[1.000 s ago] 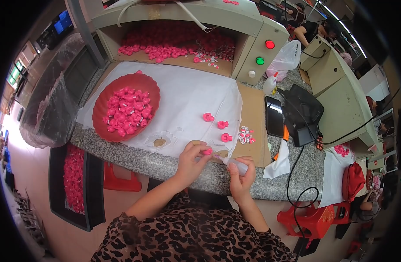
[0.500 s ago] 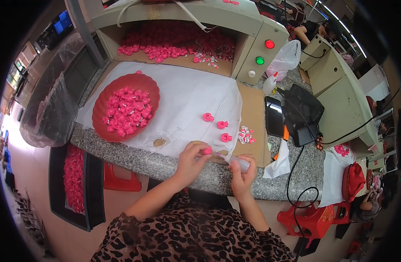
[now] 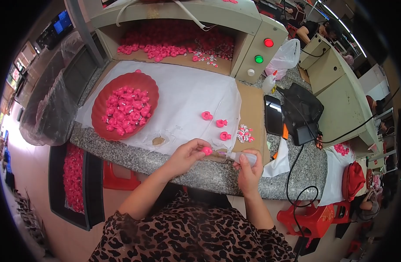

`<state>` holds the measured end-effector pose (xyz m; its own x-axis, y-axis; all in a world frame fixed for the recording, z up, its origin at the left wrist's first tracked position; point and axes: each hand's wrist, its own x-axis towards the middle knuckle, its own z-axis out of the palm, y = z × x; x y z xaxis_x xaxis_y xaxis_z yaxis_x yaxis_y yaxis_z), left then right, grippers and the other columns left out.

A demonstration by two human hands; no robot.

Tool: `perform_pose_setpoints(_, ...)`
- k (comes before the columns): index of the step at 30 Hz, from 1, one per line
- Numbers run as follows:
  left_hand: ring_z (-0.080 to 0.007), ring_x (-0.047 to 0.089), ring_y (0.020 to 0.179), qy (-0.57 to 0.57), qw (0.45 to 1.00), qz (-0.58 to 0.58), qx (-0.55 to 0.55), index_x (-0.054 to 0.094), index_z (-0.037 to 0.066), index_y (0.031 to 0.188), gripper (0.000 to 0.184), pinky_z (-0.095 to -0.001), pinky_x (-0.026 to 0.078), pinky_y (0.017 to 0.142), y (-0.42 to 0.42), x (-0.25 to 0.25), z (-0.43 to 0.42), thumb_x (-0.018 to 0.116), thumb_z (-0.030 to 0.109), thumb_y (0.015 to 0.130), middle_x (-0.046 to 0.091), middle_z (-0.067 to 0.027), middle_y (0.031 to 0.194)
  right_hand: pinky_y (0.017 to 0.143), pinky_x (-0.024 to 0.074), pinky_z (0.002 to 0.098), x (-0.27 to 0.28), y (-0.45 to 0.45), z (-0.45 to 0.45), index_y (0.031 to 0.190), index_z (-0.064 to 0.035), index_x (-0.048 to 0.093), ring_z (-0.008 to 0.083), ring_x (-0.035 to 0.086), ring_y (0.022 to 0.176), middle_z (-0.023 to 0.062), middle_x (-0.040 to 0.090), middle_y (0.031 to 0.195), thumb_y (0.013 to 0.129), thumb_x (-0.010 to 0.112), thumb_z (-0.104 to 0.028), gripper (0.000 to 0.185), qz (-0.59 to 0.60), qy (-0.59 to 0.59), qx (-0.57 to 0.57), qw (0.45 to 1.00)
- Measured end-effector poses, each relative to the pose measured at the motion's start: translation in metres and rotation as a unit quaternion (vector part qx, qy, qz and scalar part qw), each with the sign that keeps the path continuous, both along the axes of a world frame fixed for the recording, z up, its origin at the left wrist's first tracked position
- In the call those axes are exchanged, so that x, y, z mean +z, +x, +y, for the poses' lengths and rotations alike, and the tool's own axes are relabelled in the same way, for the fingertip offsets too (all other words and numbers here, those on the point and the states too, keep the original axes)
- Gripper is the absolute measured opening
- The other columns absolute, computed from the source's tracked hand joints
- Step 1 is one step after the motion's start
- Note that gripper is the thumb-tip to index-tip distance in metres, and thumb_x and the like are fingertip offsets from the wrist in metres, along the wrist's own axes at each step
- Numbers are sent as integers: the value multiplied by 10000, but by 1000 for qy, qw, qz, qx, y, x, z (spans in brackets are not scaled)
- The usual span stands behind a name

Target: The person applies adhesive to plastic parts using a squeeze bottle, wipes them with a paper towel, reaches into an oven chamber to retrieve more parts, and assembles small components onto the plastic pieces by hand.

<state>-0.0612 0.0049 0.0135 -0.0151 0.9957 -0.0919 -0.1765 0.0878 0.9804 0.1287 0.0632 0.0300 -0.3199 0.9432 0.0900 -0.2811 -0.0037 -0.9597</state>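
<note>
Between its fingertips, my left hand pinches a small pink plastic piece near the table's front edge. My right hand is wrapped round a translucent glue bottle, tilted so its narrow tip points left at the pink piece. A small gap seems to lie between tip and piece. Beyond my hands, three loose pink pieces lie on the white sheet. Beside them is a little heap of white-and-pink bits. A red scalloped bowl full of similar pink pieces sits at the left.
Behind the sheet a cream machine holds many pink pieces in its opening. A phone, a black bag, a second bottle and a cable lie at the right. A dark crate of pink parts stands lower left.
My right hand has shifted slightly right and turned the bottle closer to level. My left hand, still pinching the pink piece, has barely moved.
</note>
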Motion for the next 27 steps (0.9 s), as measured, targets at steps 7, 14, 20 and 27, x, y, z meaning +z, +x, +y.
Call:
perform_pose_setpoints(7,-77,447,785,1,998,34,-47,470,24,1070,258,-210,372,715,-3,0,0,425,31,816,512,-9,919,542,393,205,2,-2,0,919,-25,428,109,500,604,59,509,778,805,529,-94,167,-49,25,26,998)
perform_pose_setpoints(14,-73,410,728,6,998,42,-47,477,24,1064,254,-208,369,683,-3,-2,0,420,33,816,506,-2,891,549,405,201,0,-2,0,928,-19,424,110,501,622,60,478,826,803,535,-101,185,-62,42,29,997)
perform_pose_setpoints(20,-72,413,725,12,997,54,-49,478,23,1066,256,-205,368,680,-4,-2,0,414,33,818,511,-4,881,537,404,198,0,-3,0,924,-19,424,108,501,626,53,468,825,806,531,-104,180,-71,64,30,995)
perform_pose_setpoints(27,-70,418,731,16,997,64,-50,476,24,1069,258,-206,369,686,-4,-2,-1,411,30,819,515,-6,887,563,424,204,-2,0,2,925,-14,422,114,501,650,54,441,872,802,532,-94,183,-77,53,50,994)
